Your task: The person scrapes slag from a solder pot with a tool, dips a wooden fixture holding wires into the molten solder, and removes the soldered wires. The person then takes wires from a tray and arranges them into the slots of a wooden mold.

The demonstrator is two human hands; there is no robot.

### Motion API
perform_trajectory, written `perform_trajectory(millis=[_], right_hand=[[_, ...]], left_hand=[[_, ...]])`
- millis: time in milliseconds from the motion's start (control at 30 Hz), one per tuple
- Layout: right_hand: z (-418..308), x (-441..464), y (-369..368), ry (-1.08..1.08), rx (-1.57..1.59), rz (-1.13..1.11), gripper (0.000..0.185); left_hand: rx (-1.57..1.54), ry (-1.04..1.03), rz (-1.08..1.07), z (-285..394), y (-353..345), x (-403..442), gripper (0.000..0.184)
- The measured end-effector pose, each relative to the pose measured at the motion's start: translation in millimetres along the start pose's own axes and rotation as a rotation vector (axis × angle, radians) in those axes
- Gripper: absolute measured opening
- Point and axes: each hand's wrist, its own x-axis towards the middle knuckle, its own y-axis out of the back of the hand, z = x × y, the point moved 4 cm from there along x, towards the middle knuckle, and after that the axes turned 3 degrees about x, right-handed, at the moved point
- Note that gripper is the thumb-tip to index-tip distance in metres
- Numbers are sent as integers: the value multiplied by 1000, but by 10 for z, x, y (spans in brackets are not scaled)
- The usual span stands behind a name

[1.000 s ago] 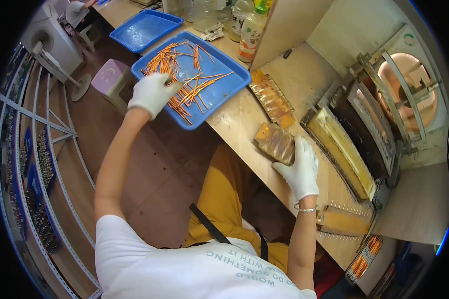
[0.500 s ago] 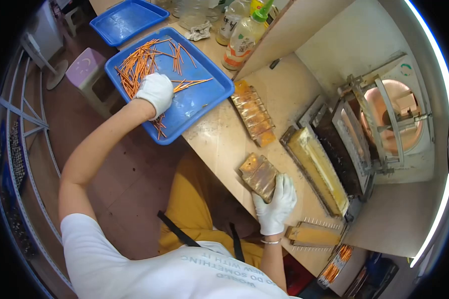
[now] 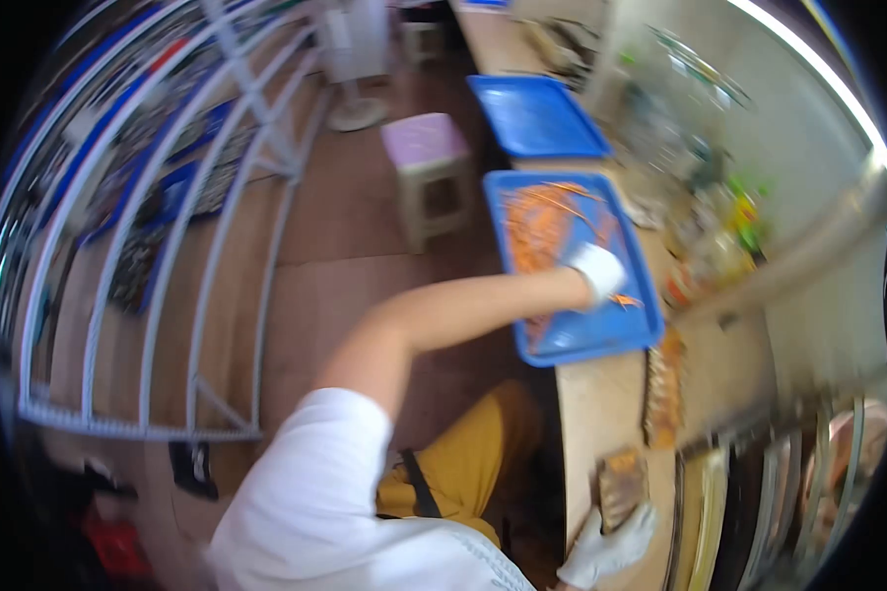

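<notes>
My left hand (image 3: 595, 275), in a white glove, is down in a blue tray (image 3: 641, 320) of thin copper-coloured rods (image 3: 534, 229). It looks closed, though motion smears it and its fingertips are hidden. A few rod ends (image 3: 625, 300) stick out beside it, seemingly from its grip. Low in the view, my gloved right hand (image 3: 609, 550) is wrapped round the near end of a small brown ridged block (image 3: 621, 485) on the bench. A longer ridged block (image 3: 664, 389) lies farther up the bench.
Another blue tray (image 3: 542, 116) sits beyond the first. Bottles (image 3: 719, 231) crowd the back of the bench. At right stand a yellowish bar (image 3: 702, 512) and machine parts (image 3: 838, 463). A stool (image 3: 429, 148) and a metal rack (image 3: 148, 295) are at left.
The camera view has swung left, so bench and trays appear farther right and the rack shows more. Both hands stay at the same places: left in the rods, right on the small block.
</notes>
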Motion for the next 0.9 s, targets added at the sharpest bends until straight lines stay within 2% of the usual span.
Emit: perform_trajectory(millis=[67,133,233,267,300,367,467,567,667,700,800,867,900], right_hand=[[-170,37,192,39,-27,41,52],[-152,-11,148,49,-42,62,52],[-212,-4,169,68,-5,75,49],[-301,38,252,72,0,68,47],[-311,30,237,96,12,56,47],[-333,9,269,164,19,205,45],[-315,6,258,136,-16,118,43],[-431,105,367,172,7,135,37],[-591,201,488,190,53,168,31],[-606,196,512,195,62,177,31],[-674,191,595,196,53,180,31],[-831,206,730,302,7,270,30],[-807,175,692,306,12,274,30]], left_hand=[[1,53,-51,30,-61,75,16],[118,-72,-118,66,-223,241,21],[172,-71,-183,166,-272,290,26],[204,-76,-319,205,-303,312,34],[198,-88,-322,254,-352,332,34],[234,-133,-322,307,-258,192,32],[165,-85,-244,329,-409,317,33],[263,-149,-256,376,-312,232,33],[185,-193,-122,366,-329,157,30],[249,-185,-201,392,-281,98,28],[316,-77,-112,426,-365,4,18],[237,40,10,416,-481,61,18],[302,81,-31,435,-482,34,18]])
